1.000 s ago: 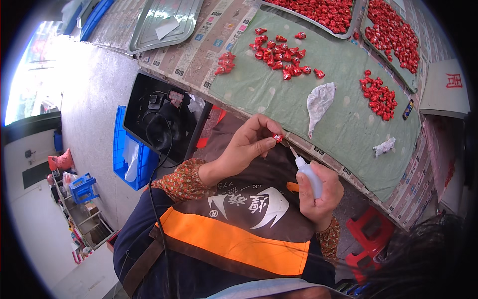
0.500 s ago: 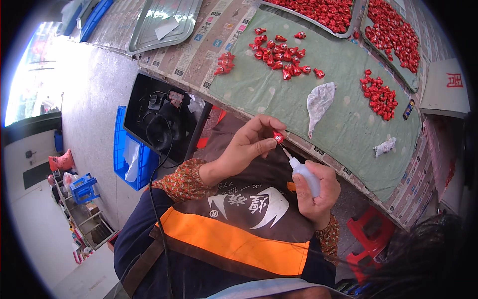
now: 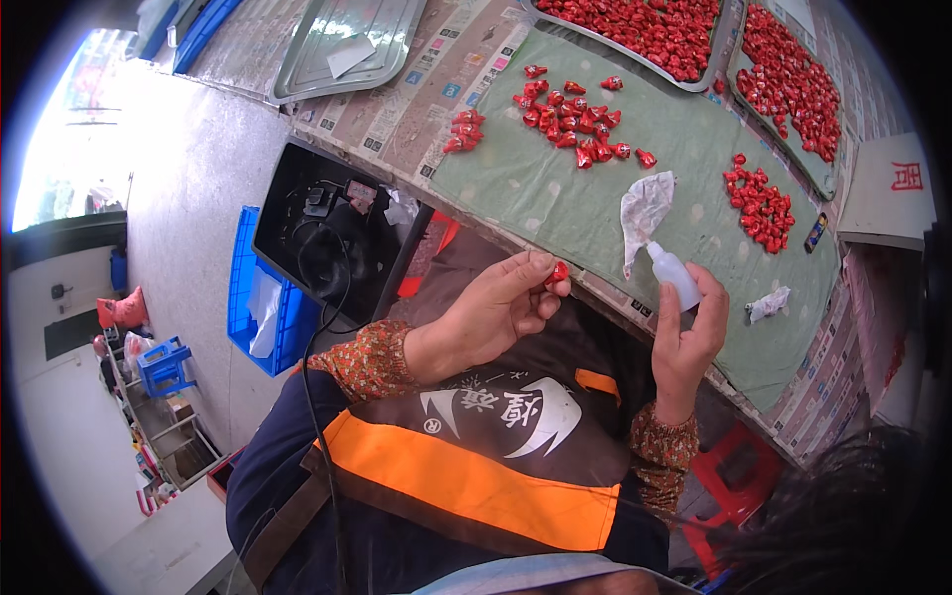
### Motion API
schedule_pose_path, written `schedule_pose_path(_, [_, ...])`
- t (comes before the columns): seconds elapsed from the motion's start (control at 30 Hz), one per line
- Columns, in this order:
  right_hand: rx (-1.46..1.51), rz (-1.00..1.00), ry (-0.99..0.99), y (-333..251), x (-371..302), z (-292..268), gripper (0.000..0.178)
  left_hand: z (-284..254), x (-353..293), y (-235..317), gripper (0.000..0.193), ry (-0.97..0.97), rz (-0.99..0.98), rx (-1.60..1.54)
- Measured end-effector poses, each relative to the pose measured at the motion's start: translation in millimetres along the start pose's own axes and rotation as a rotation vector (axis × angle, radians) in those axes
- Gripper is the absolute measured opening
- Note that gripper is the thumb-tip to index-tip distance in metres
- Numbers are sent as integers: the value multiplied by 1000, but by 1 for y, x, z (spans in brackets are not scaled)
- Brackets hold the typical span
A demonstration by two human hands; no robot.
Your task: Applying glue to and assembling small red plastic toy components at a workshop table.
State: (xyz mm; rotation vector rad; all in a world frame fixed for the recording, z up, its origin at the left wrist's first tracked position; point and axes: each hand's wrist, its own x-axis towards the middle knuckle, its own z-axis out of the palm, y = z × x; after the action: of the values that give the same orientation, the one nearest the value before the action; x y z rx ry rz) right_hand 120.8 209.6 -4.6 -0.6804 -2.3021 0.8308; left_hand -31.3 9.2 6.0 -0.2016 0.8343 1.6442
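Observation:
Over my lap, close to the table edge, my left hand (image 3: 503,307) pinches a small red piece (image 3: 558,273) between thumb and fingers. My right hand (image 3: 691,327) grips a translucent white squeeze bottle (image 3: 675,279) at the front of the green cloth (image 3: 555,203), its nozzle pointing up and left. Just beyond the nozzle lies a crumpled white tissue (image 3: 647,212). Similar red pieces lie on the cloth in a loose group (image 3: 570,121) at the far middle and a tighter pile (image 3: 760,206) at the right.
Two trays of red pieces, one metal (image 3: 635,40) and another (image 3: 788,84), stand at the back. An empty metal tray (image 3: 297,74) sits far left. Below the table edge are a black bin (image 3: 281,213) and a blue crate (image 3: 241,327). A red stool (image 3: 739,466) stands at lower right.
My right hand has moved right and up with the squeeze bottle, away from the red piece. My left hand has turned and its fingers have curled in, still holding the piece.

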Motion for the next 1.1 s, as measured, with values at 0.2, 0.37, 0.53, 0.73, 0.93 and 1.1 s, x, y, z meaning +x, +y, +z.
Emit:
schedule_pose_path(0.2, [-190, -84, 1, 8, 3, 8, 28, 3, 0, -1, 17, 52, 10, -19])
schedule_pose_path(0.37, [-266, -134, 34, 10, 7, 4, 29, 2, -1, -1, 15, 96, 19, 21])
schedule_pose_path(0.53, [-296, -106, 92, 16, 10, -18, 29, 0, -1, -4, 16, 118, 32, 30])
schedule_pose_path(0.73, [-414, -32, 191, 38, 6, -45, 23, 3, -2, -5, 19, 138, 52, 27])
schedule_pose_path(0.93, [-486, 2, 264, 54, 3, -65, 20, 6, -1, -7, 21, 180, 62, 39])
schedule_pose_path(1.1, [-549, 71, 309, 66, -3, -84, 16, 9, -1, -5, 18, 194, 54, 111])
